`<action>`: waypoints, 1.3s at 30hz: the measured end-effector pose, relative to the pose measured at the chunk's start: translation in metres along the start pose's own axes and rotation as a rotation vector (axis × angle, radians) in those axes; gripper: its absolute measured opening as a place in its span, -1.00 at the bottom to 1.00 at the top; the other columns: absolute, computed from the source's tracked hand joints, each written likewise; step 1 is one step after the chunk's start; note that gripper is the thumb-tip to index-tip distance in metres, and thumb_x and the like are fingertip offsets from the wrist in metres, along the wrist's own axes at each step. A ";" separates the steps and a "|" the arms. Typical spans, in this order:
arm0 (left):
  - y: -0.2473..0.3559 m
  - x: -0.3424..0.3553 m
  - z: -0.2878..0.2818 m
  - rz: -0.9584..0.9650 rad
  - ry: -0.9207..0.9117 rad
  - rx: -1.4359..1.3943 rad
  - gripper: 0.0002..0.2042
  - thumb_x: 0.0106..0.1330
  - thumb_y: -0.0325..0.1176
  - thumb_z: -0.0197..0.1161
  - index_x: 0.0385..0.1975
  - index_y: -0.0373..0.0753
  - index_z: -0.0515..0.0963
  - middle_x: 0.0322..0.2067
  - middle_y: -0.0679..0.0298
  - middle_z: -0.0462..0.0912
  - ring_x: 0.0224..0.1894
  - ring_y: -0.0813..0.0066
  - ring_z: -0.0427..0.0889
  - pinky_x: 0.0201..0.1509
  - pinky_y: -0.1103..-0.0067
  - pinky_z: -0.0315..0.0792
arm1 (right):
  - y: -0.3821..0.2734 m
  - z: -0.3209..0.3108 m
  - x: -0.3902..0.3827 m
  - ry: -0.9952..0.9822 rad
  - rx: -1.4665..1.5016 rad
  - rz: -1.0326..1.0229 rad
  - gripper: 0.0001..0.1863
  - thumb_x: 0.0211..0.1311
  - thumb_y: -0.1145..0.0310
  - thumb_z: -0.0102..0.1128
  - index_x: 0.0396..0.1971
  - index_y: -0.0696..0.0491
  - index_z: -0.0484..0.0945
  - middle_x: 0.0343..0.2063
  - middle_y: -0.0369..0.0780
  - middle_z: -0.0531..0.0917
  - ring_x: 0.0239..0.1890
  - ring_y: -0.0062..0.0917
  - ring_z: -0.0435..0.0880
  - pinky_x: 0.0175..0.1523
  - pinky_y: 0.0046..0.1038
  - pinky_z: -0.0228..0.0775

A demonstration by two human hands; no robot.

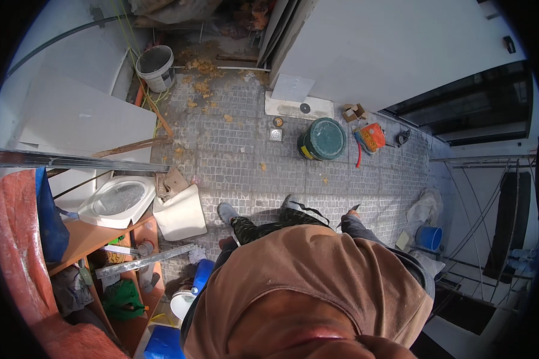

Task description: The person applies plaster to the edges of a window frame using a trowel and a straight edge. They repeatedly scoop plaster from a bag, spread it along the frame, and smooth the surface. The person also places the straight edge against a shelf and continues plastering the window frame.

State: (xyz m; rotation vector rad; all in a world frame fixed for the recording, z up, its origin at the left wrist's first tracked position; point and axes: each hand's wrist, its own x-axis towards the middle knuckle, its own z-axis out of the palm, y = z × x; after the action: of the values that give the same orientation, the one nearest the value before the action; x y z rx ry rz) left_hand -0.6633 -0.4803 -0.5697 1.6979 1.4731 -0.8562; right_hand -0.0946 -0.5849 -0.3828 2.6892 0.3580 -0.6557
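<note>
My right hand [351, 213] hangs in front of my right side, over the paved floor [269, 179]. Its fingers are closed round a small dark pointed thing [357, 207], too small to name. Only a sliver of my left hand [227, 242] shows, beside my left leg near one shoe [226, 212]; its fingers are mostly hidden by my body. A dark strap [310, 210] dangles between the right hand and my legs. Nearest to the left hand lie a cream-coloured panel [179, 214] and a long dusty metal straightedge [147, 261].
Ahead stands a green lidded bucket [327, 139], beside an orange bag [372, 138] and a cardboard box [354, 112]. A white bucket [156, 67] is far left. At left, an orange-brown shelf unit [78, 239] carries a white basin [117, 200]. A blue bucket [428, 237] and metal scaffolding [484, 209] occupy the right.
</note>
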 end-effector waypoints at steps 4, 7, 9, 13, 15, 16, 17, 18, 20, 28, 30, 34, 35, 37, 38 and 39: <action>0.087 0.016 -0.068 -0.017 0.114 -0.594 -0.72 0.43 -0.20 0.08 -0.17 -0.17 0.71 -0.16 -0.03 0.76 -0.05 0.06 0.75 -0.01 0.20 0.57 | 0.056 0.041 0.059 -0.111 0.096 0.148 -0.56 0.23 0.20 0.37 0.07 0.07 0.66 0.12 -0.01 0.68 0.20 -0.12 0.65 0.21 -0.10 0.56; 0.137 0.027 -0.124 -0.010 0.195 -0.744 -0.73 0.42 -0.21 0.11 -0.13 -0.20 0.69 -0.13 -0.04 0.74 -0.03 0.03 0.74 0.01 0.20 0.57 | 0.093 0.087 0.127 -0.185 0.168 0.149 -0.56 0.17 0.21 0.43 0.03 0.07 0.69 0.06 -0.05 0.72 0.11 -0.26 0.72 0.15 -0.16 0.63; 0.170 0.023 -0.157 -0.029 0.257 -0.788 -0.73 0.41 -0.21 0.13 -0.10 -0.22 0.68 -0.11 -0.04 0.73 -0.02 0.02 0.73 0.03 0.20 0.57 | 0.097 0.095 0.175 -0.528 -0.007 0.063 -0.45 0.02 0.08 0.54 0.05 -0.06 0.70 0.12 -0.15 0.70 0.23 -0.33 0.64 0.30 -0.21 0.49; 0.222 0.008 -0.198 -0.172 0.329 -0.882 -0.71 0.39 -0.22 0.18 -0.04 -0.25 0.65 -0.06 -0.06 0.71 0.01 -0.01 0.71 0.06 0.20 0.57 | 0.105 0.082 0.230 -0.464 0.272 -0.009 -0.53 0.10 0.09 0.43 0.00 -0.04 0.71 0.05 -0.12 0.72 0.18 -0.29 0.66 0.25 -0.20 0.49; 0.247 0.010 -0.209 -0.244 0.350 -0.932 -0.69 0.39 -0.23 0.20 -0.01 -0.27 0.63 -0.04 -0.06 0.70 0.02 -0.03 0.70 0.07 0.20 0.56 | 0.098 0.065 0.260 -0.408 0.384 -0.025 -0.57 0.14 0.09 0.38 -0.02 -0.03 0.71 0.02 -0.10 0.73 0.16 -0.27 0.67 0.23 -0.19 0.49; 0.260 0.015 -0.214 -0.274 0.362 -0.959 -0.69 0.38 -0.23 0.21 0.00 -0.28 0.62 -0.03 -0.07 0.70 0.03 -0.04 0.70 0.08 0.20 0.56 | 0.094 0.057 0.275 -0.382 0.431 -0.037 -0.58 0.15 0.09 0.35 -0.03 -0.03 0.71 0.00 -0.10 0.73 0.15 -0.25 0.67 0.22 -0.19 0.49; 0.271 0.020 -0.218 -0.304 0.370 -0.986 -0.68 0.38 -0.23 0.23 0.02 -0.28 0.62 -0.02 -0.07 0.69 0.03 -0.05 0.70 0.09 0.20 0.56 | 0.092 0.048 0.290 -0.354 0.482 -0.044 -0.60 0.17 0.10 0.32 -0.04 -0.02 0.71 -0.01 -0.09 0.74 0.13 -0.24 0.68 0.21 -0.19 0.49; 0.283 0.027 -0.224 -0.319 0.387 -1.006 -0.66 0.37 -0.24 0.24 0.03 -0.29 0.61 -0.01 -0.07 0.69 0.04 -0.05 0.69 0.10 0.20 0.56 | 0.085 0.040 0.304 -0.330 0.529 -0.055 -0.61 0.19 0.10 0.29 -0.05 -0.02 0.71 -0.03 -0.08 0.74 0.12 -0.23 0.68 0.20 -0.18 0.50; 0.302 0.042 -0.235 -0.327 0.430 -1.050 -0.64 0.37 -0.24 0.26 0.06 -0.31 0.59 0.01 -0.08 0.67 0.05 -0.07 0.68 0.11 0.20 0.56 | 0.080 0.021 0.329 -0.269 0.607 -0.064 -0.63 0.23 0.11 0.24 -0.07 -0.01 0.72 -0.06 -0.07 0.75 0.10 -0.21 0.69 0.18 -0.18 0.50; 0.451 0.131 -0.476 -0.004 0.914 -0.825 -0.53 0.37 -0.26 0.30 0.22 -0.35 0.51 0.14 -0.10 0.60 0.12 -0.14 0.63 0.18 0.18 0.53 | 0.092 -0.094 0.404 0.201 0.750 0.036 -0.75 0.29 0.27 0.11 -0.18 0.06 0.68 -0.24 -0.03 0.74 -0.19 -0.25 0.69 0.01 -0.17 0.48; 0.522 0.121 -0.582 0.278 1.194 -0.569 -0.57 0.43 -0.19 0.26 0.21 -0.27 0.52 0.21 -0.04 0.53 0.25 -0.08 0.52 0.29 0.24 0.44 | 0.092 -0.118 0.425 0.123 0.915 0.129 -0.69 0.27 0.21 0.19 -0.12 0.09 0.66 -0.18 -0.01 0.74 -0.13 -0.19 0.70 0.05 -0.16 0.47; 0.679 0.022 -0.793 0.921 1.759 -0.543 -0.59 0.52 -0.10 0.16 0.20 -0.21 0.54 0.19 0.00 0.54 0.23 -0.03 0.53 0.28 0.29 0.43 | 0.080 -0.155 0.458 0.056 0.911 0.158 -0.45 0.15 0.06 0.41 0.00 0.17 0.62 -0.09 0.04 0.72 -0.02 -0.09 0.70 0.13 -0.15 0.46; 0.715 -0.013 -0.838 0.990 1.858 -0.475 -0.61 0.51 -0.12 0.19 0.19 -0.21 0.55 0.19 0.00 0.55 0.23 -0.04 0.53 0.28 0.26 0.44 | 0.074 -0.162 0.462 0.038 0.803 0.171 -0.37 0.10 0.01 0.48 0.02 0.20 0.61 -0.07 0.06 0.71 0.00 -0.07 0.70 0.14 -0.15 0.46; 0.782 -0.084 -0.922 1.220 1.993 -0.454 -0.63 0.49 -0.17 0.22 0.20 -0.18 0.56 0.19 0.03 0.56 0.25 0.02 0.53 0.29 0.26 0.45 | 0.055 -0.185 0.473 0.052 1.008 0.093 -0.09 -0.09 -0.16 0.60 0.06 0.30 0.53 -0.06 0.15 0.68 0.02 -0.02 0.69 0.16 -0.15 0.47; 0.815 -0.117 -0.958 1.277 2.079 -0.409 -0.63 0.50 -0.16 0.21 0.21 -0.16 0.56 0.19 0.05 0.56 0.25 0.06 0.54 0.28 0.28 0.48 | 0.045 -0.200 0.483 0.038 1.004 0.055 -0.06 -0.12 -0.18 0.61 0.06 0.31 0.51 -0.06 0.16 0.68 0.03 -0.03 0.69 0.16 -0.15 0.47; 0.846 -0.147 -0.993 1.307 2.146 -0.361 -0.64 0.50 -0.16 0.21 0.21 -0.12 0.57 0.19 0.07 0.57 0.24 0.07 0.55 0.26 0.29 0.50 | 0.034 -0.217 0.495 0.020 0.998 0.016 -0.03 -0.15 -0.19 0.62 0.07 0.33 0.50 -0.06 0.17 0.68 0.03 -0.03 0.69 0.16 -0.14 0.48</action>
State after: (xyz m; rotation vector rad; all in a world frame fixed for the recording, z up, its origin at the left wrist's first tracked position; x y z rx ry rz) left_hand 0.1830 0.2169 0.1521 2.3399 0.6099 2.3120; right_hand 0.4285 -0.4522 -0.4321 3.6166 -0.0220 -0.9959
